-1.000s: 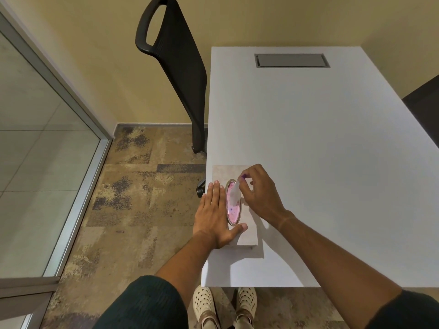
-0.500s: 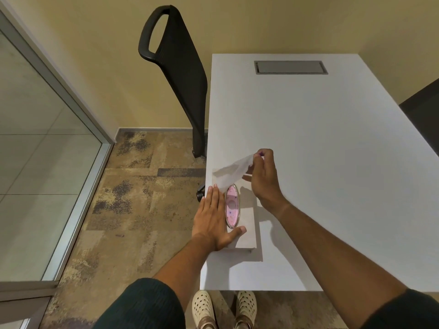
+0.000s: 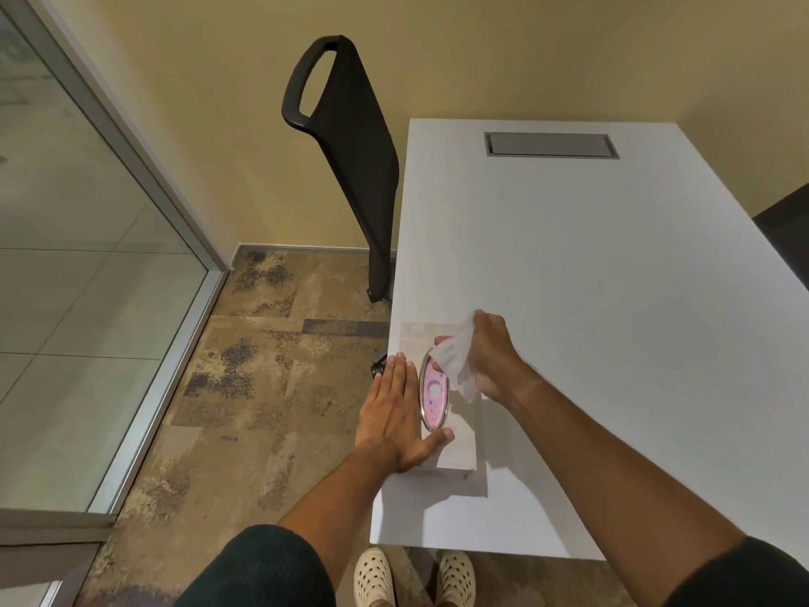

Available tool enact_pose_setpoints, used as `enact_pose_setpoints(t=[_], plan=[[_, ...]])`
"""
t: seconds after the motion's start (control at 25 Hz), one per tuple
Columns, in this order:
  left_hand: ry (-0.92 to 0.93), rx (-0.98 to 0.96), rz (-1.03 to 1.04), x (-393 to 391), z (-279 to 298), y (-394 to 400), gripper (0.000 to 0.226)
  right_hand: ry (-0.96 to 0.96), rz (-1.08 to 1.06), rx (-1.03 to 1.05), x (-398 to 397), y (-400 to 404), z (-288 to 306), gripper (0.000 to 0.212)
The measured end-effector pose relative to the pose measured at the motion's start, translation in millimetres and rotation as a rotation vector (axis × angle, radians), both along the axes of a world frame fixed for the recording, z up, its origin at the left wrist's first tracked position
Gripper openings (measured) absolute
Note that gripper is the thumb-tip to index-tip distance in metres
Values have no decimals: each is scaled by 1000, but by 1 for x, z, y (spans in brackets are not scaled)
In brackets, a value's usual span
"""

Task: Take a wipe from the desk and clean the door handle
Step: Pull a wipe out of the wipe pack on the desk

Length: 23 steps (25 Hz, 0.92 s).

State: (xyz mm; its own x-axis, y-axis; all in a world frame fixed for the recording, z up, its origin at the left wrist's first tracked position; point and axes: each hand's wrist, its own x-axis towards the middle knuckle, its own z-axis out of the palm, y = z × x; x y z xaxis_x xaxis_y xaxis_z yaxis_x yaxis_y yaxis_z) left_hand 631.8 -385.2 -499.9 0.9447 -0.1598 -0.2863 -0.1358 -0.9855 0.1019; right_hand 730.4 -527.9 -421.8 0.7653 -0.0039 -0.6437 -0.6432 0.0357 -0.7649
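Observation:
A flat beige pack of wipes [image 3: 455, 453] lies at the left front edge of the white desk [image 3: 613, 300]. Its oval pink lid [image 3: 434, 396] stands open. My left hand [image 3: 394, 420] lies flat on the pack's left side, fingers together, pressing it down. My right hand [image 3: 492, 357] hovers over the pack's far end, pinching a crumpled white wipe [image 3: 455, 359] that hangs free above the lid. No door handle is in view.
A black chair back [image 3: 354, 146] stands against the desk's left edge. A grey cable hatch [image 3: 550, 145] is set in the desk's far end. A glass wall with a metal frame [image 3: 144, 168] runs along the left. Patterned carpet [image 3: 271, 387] covers the floor.
My right hand pulled the wipe up out of the pack and now holds it bunched, free of the opening. My left hand stayed pressed on the pack.

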Motion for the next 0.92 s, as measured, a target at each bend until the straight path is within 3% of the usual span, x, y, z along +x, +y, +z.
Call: enact_pose_setpoints(t=[0.08, 0.24, 0.32, 0.52, 0.68, 0.8, 0.92], plan=[[-6, -1, 23, -1, 3, 2, 119, 63, -45, 39, -5, -1, 1, 30], [-25, 0, 58, -1, 11, 5, 120, 253, 56, 359, -13, -10, 3, 33], [-31, 2, 80, -2, 15, 8, 117, 187, 130, 294, -13, -7, 5, 27], [-49, 39, 136, -2, 32, 14, 114, -537, 355, -387, -11, 5, 6, 9], [-134, 31, 187, 0, 53, 27, 107, -976, 560, -620, -13, 13, 12, 34], [-222, 38, 224, -2, 73, 42, 106, -1380, 750, -934, -13, 18, 19, 56], [-283, 92, 290, -10, 94, 59, 106, -1647, 732, -1031, -12, 30, 37, 61]])
